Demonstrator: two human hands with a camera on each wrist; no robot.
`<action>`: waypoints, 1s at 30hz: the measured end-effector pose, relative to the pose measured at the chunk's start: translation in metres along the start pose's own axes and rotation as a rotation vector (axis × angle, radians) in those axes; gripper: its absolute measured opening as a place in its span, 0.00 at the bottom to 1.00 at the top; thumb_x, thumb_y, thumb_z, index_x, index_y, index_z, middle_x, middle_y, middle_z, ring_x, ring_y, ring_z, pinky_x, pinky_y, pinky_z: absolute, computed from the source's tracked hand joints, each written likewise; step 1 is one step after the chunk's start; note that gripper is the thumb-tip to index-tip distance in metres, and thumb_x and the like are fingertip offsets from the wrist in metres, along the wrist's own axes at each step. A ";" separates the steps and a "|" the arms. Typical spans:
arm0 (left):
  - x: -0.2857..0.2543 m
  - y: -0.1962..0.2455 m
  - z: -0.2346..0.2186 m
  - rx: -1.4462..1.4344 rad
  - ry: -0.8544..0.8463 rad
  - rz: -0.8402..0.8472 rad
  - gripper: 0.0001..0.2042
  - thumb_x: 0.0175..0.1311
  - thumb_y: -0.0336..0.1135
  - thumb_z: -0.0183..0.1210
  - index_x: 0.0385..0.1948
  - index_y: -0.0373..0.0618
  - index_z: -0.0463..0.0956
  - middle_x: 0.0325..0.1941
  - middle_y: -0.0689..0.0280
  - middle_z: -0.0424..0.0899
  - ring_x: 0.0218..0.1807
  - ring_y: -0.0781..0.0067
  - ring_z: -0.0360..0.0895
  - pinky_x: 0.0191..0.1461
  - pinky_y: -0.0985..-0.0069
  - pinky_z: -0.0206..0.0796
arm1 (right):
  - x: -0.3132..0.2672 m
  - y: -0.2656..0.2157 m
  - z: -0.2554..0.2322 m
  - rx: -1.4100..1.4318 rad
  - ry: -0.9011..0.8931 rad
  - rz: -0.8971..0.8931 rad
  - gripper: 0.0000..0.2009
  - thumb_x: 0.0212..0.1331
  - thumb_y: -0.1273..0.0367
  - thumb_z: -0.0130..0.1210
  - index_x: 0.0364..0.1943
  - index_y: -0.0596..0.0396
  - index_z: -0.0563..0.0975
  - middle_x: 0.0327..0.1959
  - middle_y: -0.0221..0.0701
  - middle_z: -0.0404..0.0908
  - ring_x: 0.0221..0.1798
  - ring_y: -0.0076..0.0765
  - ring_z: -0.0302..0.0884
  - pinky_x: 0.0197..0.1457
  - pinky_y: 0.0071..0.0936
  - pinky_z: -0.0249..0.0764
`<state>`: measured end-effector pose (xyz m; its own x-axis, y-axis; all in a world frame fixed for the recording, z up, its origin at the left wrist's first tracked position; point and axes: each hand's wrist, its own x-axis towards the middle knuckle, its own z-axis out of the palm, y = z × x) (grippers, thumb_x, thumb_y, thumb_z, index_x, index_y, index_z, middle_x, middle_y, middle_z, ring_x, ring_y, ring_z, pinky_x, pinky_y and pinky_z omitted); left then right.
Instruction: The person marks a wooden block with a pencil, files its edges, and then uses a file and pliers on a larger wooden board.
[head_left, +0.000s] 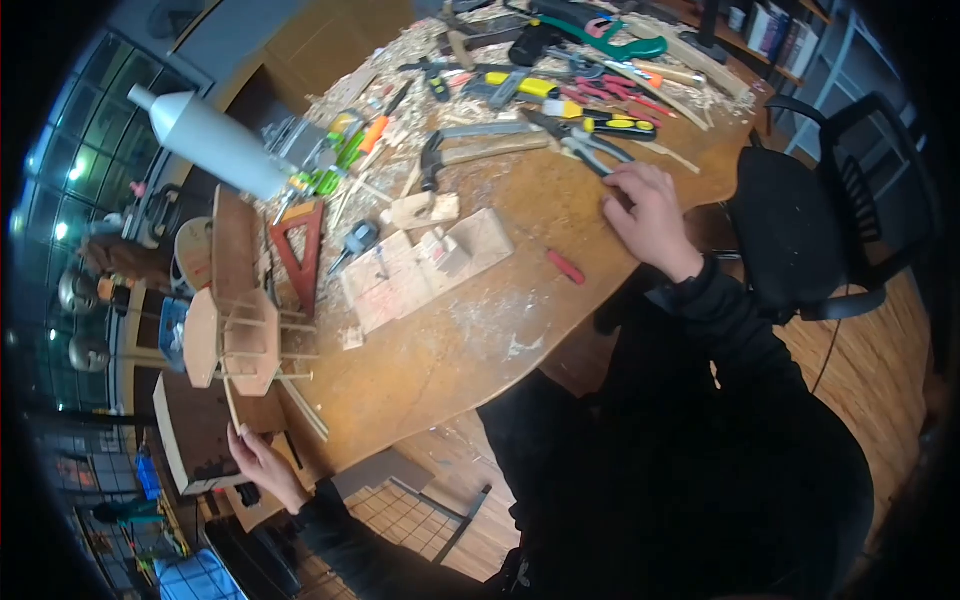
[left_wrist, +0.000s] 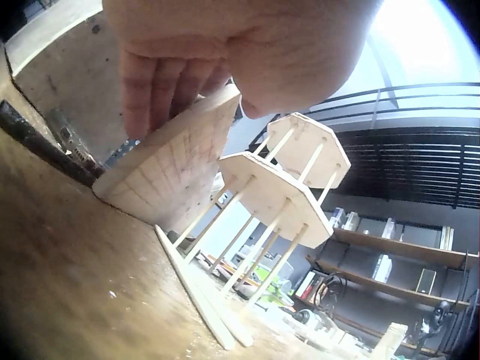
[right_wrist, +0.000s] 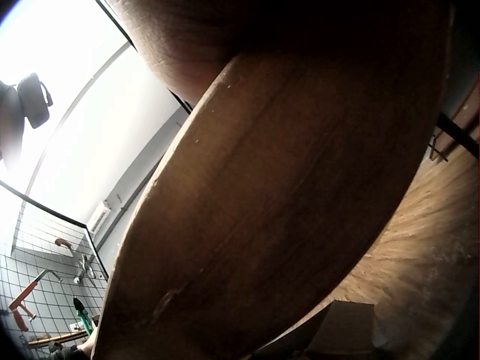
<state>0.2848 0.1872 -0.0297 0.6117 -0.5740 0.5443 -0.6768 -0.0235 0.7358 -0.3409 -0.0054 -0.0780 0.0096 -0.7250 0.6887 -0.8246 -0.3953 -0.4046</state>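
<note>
My left hand (head_left: 262,465) grips a thin, upright wooden board (left_wrist: 176,154) at the left side of the table. In the left wrist view its fingers lie behind the board, which has a rounded corner. Just beyond stands a model of octagonal wooden plates (left_wrist: 277,191) joined by thin dowels, with loose dowels (left_wrist: 199,292) on the table before it. My right hand (head_left: 655,220) rests on the table's right edge, fingertips close to the handles of the pliers (head_left: 590,145). Only the table's underside (right_wrist: 262,195) and a little of that hand show in the right wrist view.
Wood blocks on a board (head_left: 375,295) lie mid-table, with a red-handled tool (head_left: 565,266) to their right. A hammer (head_left: 480,145), a red triangle square (head_left: 297,255) and several tools lie farther back among shavings. A black chair (head_left: 800,220) stands right.
</note>
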 end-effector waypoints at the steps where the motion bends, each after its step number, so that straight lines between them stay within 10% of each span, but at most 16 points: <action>1: 0.001 -0.005 -0.001 0.020 0.008 0.018 0.22 0.84 0.41 0.54 0.69 0.34 0.71 0.47 0.64 0.81 0.42 0.78 0.76 0.46 0.77 0.75 | -0.001 0.001 0.002 -0.030 0.008 0.008 0.10 0.56 0.70 0.64 0.41 0.56 0.85 0.47 0.38 0.85 0.53 0.49 0.80 0.57 0.43 0.70; 9: -0.011 0.025 0.005 0.269 0.209 0.201 0.23 0.82 0.37 0.58 0.70 0.33 0.68 0.64 0.52 0.80 0.60 0.66 0.80 0.63 0.72 0.76 | -0.001 -0.001 -0.004 0.019 0.000 -0.006 0.11 0.57 0.69 0.66 0.43 0.56 0.84 0.47 0.38 0.84 0.51 0.50 0.79 0.57 0.41 0.70; 14: -0.017 0.061 0.022 0.248 0.258 0.341 0.22 0.79 0.38 0.62 0.65 0.32 0.73 0.57 0.53 0.82 0.56 0.66 0.81 0.60 0.71 0.76 | -0.001 0.000 -0.004 0.032 -0.041 -0.001 0.11 0.58 0.68 0.65 0.43 0.57 0.84 0.48 0.38 0.83 0.53 0.48 0.78 0.59 0.42 0.68; 30: -0.005 0.170 0.221 -0.346 -0.325 0.342 0.14 0.73 0.28 0.65 0.57 0.34 0.78 0.47 0.64 0.85 0.42 0.77 0.79 0.46 0.78 0.73 | -0.001 -0.001 -0.004 0.038 -0.048 0.005 0.09 0.58 0.69 0.63 0.41 0.57 0.85 0.48 0.37 0.83 0.53 0.48 0.78 0.59 0.41 0.69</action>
<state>0.0761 0.0050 0.0030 0.1884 -0.7247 0.6628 -0.6070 0.4446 0.6587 -0.3422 -0.0024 -0.0759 0.0337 -0.7526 0.6576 -0.8028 -0.4123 -0.4308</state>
